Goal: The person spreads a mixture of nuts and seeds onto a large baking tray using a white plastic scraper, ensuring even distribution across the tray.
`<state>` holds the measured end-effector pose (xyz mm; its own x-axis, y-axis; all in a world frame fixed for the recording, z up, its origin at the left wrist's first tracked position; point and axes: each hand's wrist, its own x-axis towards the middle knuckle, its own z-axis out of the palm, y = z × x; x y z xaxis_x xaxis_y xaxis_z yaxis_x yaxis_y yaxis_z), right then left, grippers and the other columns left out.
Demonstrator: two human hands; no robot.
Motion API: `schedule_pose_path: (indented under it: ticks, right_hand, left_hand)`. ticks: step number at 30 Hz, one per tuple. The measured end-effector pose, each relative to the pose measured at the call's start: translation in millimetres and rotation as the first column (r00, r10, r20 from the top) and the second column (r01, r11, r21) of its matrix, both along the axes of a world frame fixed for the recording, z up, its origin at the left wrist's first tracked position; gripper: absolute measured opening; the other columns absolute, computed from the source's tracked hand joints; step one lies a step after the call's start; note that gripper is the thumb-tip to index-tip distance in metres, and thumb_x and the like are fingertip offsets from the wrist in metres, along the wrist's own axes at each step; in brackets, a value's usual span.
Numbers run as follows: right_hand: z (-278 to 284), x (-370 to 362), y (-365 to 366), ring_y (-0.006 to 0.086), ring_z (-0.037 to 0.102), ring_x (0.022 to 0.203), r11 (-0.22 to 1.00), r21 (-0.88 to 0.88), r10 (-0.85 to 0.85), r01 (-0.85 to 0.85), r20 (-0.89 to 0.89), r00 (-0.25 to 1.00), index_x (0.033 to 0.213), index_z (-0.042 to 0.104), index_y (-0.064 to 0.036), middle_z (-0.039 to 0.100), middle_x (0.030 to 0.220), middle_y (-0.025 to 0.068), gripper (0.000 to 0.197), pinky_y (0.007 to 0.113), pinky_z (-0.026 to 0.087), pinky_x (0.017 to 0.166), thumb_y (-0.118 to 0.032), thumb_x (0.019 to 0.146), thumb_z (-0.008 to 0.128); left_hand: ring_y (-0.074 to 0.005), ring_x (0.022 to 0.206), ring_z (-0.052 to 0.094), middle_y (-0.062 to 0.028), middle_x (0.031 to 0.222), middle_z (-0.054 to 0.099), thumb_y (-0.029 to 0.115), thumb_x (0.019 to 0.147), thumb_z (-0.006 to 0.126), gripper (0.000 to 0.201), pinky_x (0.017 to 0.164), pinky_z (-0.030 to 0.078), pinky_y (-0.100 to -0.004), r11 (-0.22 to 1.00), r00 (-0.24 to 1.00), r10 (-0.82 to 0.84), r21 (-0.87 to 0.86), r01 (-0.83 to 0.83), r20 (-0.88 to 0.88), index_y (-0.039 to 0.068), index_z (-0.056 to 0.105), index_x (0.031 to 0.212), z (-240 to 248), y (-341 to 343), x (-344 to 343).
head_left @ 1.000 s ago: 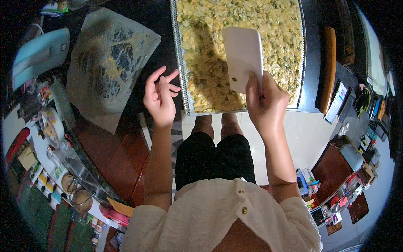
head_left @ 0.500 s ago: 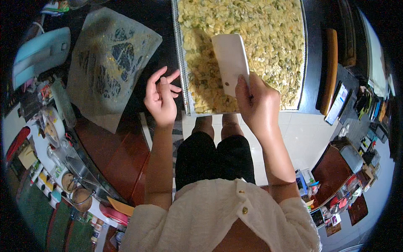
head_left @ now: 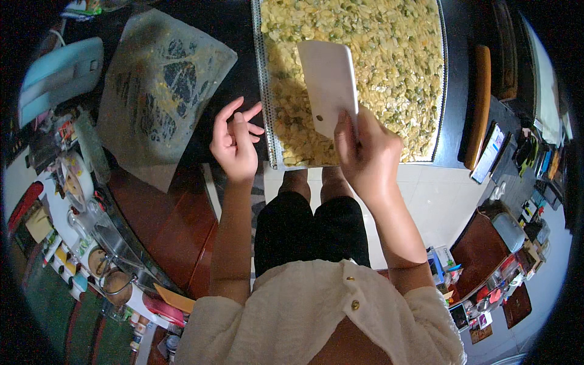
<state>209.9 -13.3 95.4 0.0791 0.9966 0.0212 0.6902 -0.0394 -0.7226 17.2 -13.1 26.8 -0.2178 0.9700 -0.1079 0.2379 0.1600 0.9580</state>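
My right hand [head_left: 370, 152] grips a flat white dough scraper [head_left: 331, 85] with a small hole near its corner. The scraper is above the left part of a large perforated baking tray [head_left: 263, 91]. A flat layer of sliced nuts and green seeds [head_left: 389, 67], pale yellow and glossy, covers the tray. Beside the tray's left edge, near its front corner, my left hand [head_left: 236, 143] is held up with fingers loosely bent and apart, holding nothing.
A smeared, translucent sheet [head_left: 146, 91] lies on the dark counter at left, with a light blue item [head_left: 61, 76] beyond it. Right of the tray are a wooden rolling pin [head_left: 479, 103] and a phone [head_left: 488, 155]. Crowded shelves line both sides.
My right hand and the scraper have shifted slightly left and away from me over the tray. My left hand has hardly moved.
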Motion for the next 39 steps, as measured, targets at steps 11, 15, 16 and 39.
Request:
schedule_pose_path:
  ticks: [11, 15, 16, 39]
  right_hand:
    - [-5.3, -6.5, 4.3, 0.0354, 0.058, 0.051, 0.998, -0.053, 0.046, -0.044, 0.026, 0.999, 0.08, 0.052, -0.0038, 0.057, 0.061, 0.0172, 0.014, 0.043, 0.046, 0.048, -0.014, 0.082, 0.061]
    - [-11.3, -8.4, 5.3, 0.0356, 0.058, 0.052, 0.995, -0.065, 0.077, -0.072, 0.087, 0.993, 0.08, 0.052, -0.0037, 0.056, 0.06, 0.0177, 0.014, 0.043, 0.046, 0.048, -0.014, 0.081, 0.062]
    - [-10.3, -8.4, 4.9, 0.0356, 0.058, 0.052, 0.996, -0.061, 0.077, -0.072, 0.086, 0.993, 0.08, 0.052, -0.0037, 0.056, 0.06, 0.0177, 0.014, 0.043, 0.046, 0.048, -0.014, 0.081, 0.062]
    - [-1.3, 3.9, -44.6, 0.0344, 0.057, 0.051, 0.997, -0.071, 0.014, -0.019, -0.069, 0.998, 0.089, 0.057, -0.0004, 0.057, 0.062, 0.0163, 0.015, 0.041, 0.046, 0.048, -0.008, 0.079, 0.064]
  left_hand:
    - [-0.0056, 0.058, 0.059, -0.0173, 0.095, 0.068, 0.014, 0.097, 0.043, 0.026, 0.049, 0.043, -0.0166, 0.999, 1.0, 0.015, 0.04, -0.016, 0.026, -0.002, 0.051, 0.116, -3.1, 0.2, 0.8]
    - [-0.0052, 0.058, 0.059, -0.0172, 0.095, 0.068, 0.013, 0.097, 0.043, 0.025, 0.049, 0.043, -0.0164, 0.999, 0.999, 0.021, 0.039, -0.022, 0.034, -0.001, 0.051, 0.116, -3.5, -0.8, -0.8]
    - [-0.0051, 0.059, 0.058, -0.0172, 0.095, 0.068, 0.013, 0.097, 0.043, 0.025, 0.049, 0.043, -0.0164, 0.999, 0.999, 0.022, 0.031, -0.024, 0.049, -0.001, 0.051, 0.116, -3.6, -0.5, -0.4]
    - [-0.0066, 0.059, 0.057, -0.0194, 0.098, 0.067, 0.016, 0.098, 0.04, 0.026, 0.052, 0.043, -0.0172, 1.0, 1.0, -0.013, 0.018, 0.012, 0.028, -0.001, 0.049, 0.116, -1.0, -0.2, -0.2]
